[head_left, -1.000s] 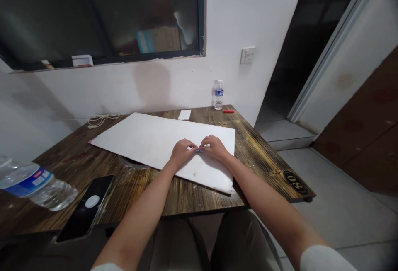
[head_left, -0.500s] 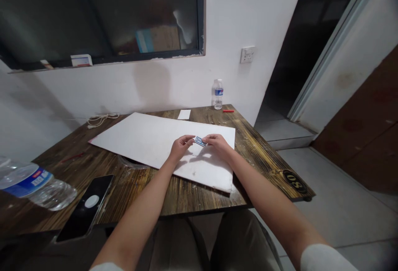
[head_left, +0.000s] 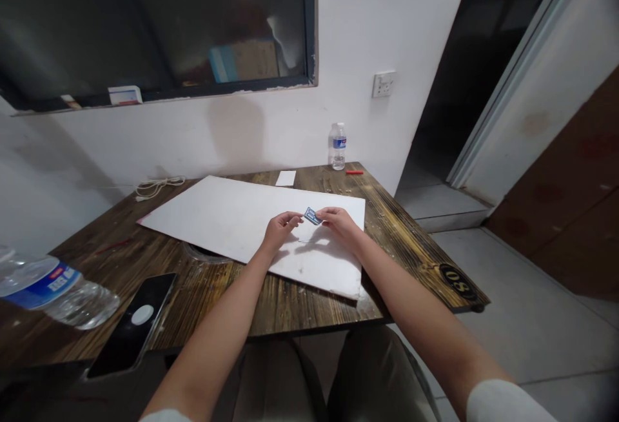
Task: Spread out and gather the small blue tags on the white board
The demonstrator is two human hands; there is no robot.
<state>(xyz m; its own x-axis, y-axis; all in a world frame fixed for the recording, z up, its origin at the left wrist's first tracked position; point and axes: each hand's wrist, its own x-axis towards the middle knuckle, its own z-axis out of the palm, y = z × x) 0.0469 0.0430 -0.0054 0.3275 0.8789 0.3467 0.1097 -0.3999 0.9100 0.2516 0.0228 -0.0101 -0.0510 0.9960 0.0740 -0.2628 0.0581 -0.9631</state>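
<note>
My right hand (head_left: 337, 221) pinches a small flat blue-and-white rectangular piece (head_left: 312, 216) by its right side, tilted above the white board. Pale rectangular outlines show on its face, but its kind is too small to make out. My left hand (head_left: 280, 228) is just left of the piece, thumb and index finger brought together by its left corner. Whether those fingertips touch the piece or hold something tiny, I cannot tell. Beneath both hands lies the white board (head_left: 232, 209), with their shadows on it.
On the wooden table (head_left: 213, 293) are a large water bottle (head_left: 58, 286) lying at left, a phone (head_left: 130, 338) with a white disc (head_left: 142, 315), and a white cable (head_left: 159, 184). Farther back are a white card (head_left: 285, 178), a small bottle (head_left: 339, 147) and a red stick (head_left: 354, 172).
The blue-and-white piece has turned and risen slightly in my right hand, its face now at a steeper tilt. My left hand has barely moved.
</note>
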